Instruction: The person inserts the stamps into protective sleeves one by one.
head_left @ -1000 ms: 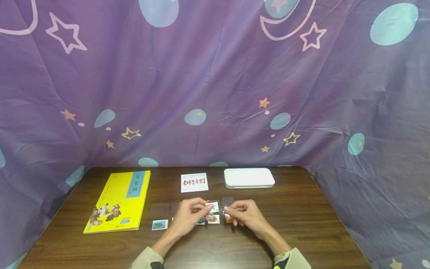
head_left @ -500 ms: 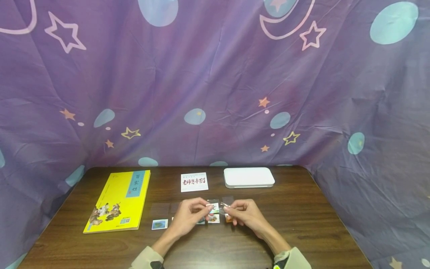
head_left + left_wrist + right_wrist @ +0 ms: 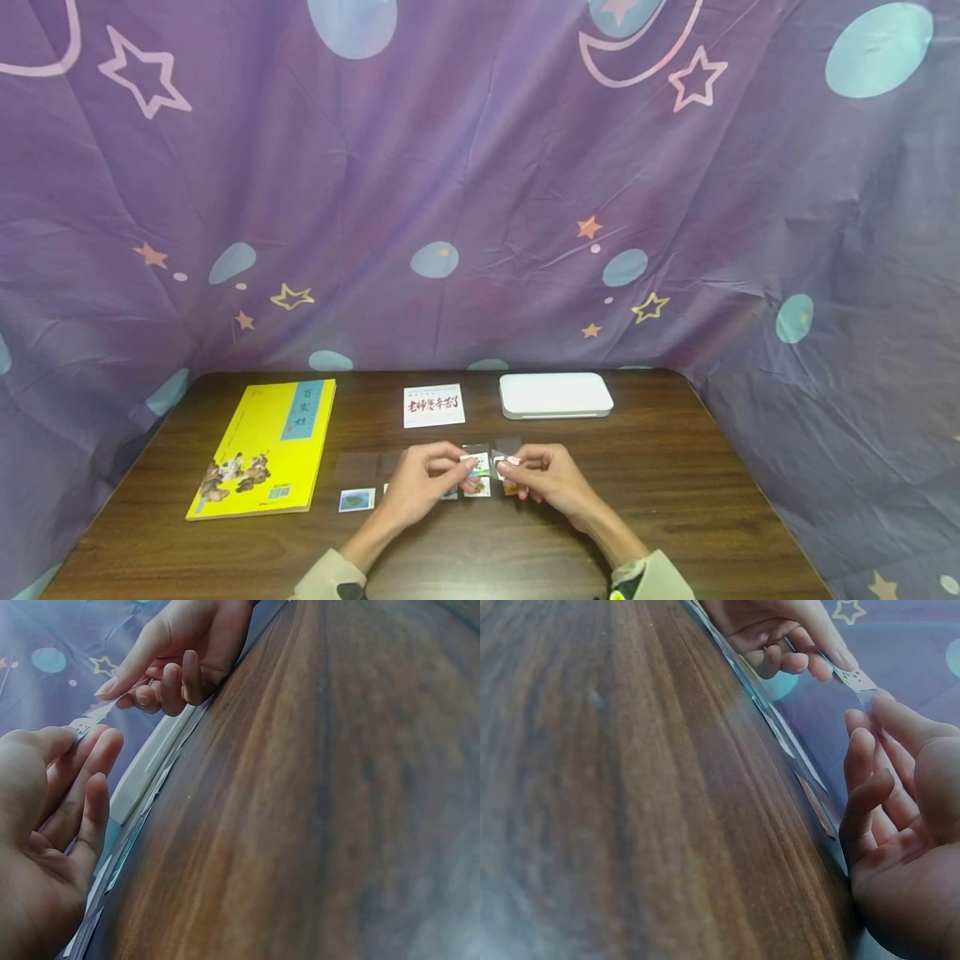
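My left hand (image 3: pixel 429 479) pinches a small stamp-sized picture card (image 3: pixel 478 463) between thumb and fingers; it bears dark and green print. Clear plastic film (image 3: pixel 865 697) reaches from the card toward my right hand (image 3: pixel 555 482), whose thumb and finger pinch it. In both wrist views the two hands are held just above the table, fingertips close together. Beneath them lie more small picture cards, among them a colourful one (image 3: pixel 477 488) and an orange one (image 3: pixel 511 488), partly covered by my fingers. A blue-green picture card (image 3: pixel 357 500) lies left of my left hand.
A yellow book (image 3: pixel 262 450) lies at the left of the brown wooden table (image 3: pixel 660 500). Behind the hands are a white card with red writing (image 3: pixel 434 407) and a white flat case (image 3: pixel 557 396). Empty-looking clear sleeves (image 3: pixel 358 467) lie behind the cards. A purple patterned curtain (image 3: pixel 480 167) hangs behind.
Between the hands, the clear film by my right fingers has shifted and spread toward the left-hand card. That card has tilted slightly. Both hands otherwise stay in nearly the same place.
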Action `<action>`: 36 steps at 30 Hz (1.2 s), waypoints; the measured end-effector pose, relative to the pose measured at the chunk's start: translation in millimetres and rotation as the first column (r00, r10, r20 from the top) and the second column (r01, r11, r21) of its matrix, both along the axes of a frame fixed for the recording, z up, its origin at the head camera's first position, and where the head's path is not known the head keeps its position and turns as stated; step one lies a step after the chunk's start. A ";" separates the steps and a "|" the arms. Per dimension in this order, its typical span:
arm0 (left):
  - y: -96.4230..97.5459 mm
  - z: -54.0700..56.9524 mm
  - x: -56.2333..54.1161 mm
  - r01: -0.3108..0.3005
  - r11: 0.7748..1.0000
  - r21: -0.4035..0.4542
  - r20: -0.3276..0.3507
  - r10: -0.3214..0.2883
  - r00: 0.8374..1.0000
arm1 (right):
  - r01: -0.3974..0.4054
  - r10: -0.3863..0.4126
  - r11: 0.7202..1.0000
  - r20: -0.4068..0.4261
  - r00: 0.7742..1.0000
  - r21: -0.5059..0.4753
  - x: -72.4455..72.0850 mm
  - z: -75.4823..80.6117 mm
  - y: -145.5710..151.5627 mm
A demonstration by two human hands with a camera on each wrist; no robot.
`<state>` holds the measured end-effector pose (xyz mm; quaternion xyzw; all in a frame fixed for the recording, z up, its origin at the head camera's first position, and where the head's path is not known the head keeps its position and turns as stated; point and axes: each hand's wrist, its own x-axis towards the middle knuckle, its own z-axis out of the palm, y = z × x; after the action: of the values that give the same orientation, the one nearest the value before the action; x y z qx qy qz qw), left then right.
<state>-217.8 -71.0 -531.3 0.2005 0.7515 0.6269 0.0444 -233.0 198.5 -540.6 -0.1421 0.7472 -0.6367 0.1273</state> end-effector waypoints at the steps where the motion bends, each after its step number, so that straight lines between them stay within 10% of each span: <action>1: 0.2 0.1 0.0 0.001 1.000 0.000 0.003 -0.001 1.000 | 0.001 -0.001 1.000 0.001 1.000 0.000 0.1 0.0 -0.2; 36: 2.6 -1.2 1.0 0.011 0.999 0.034 0.014 -0.012 1.000 | -0.031 0.032 0.999 -0.025 0.999 0.016 2.2 0.8 -0.7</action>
<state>-216.8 -68.5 -532.6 0.2009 0.7392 0.6408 0.0500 -230.8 197.9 -539.8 -0.1610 0.7512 -0.6270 0.1289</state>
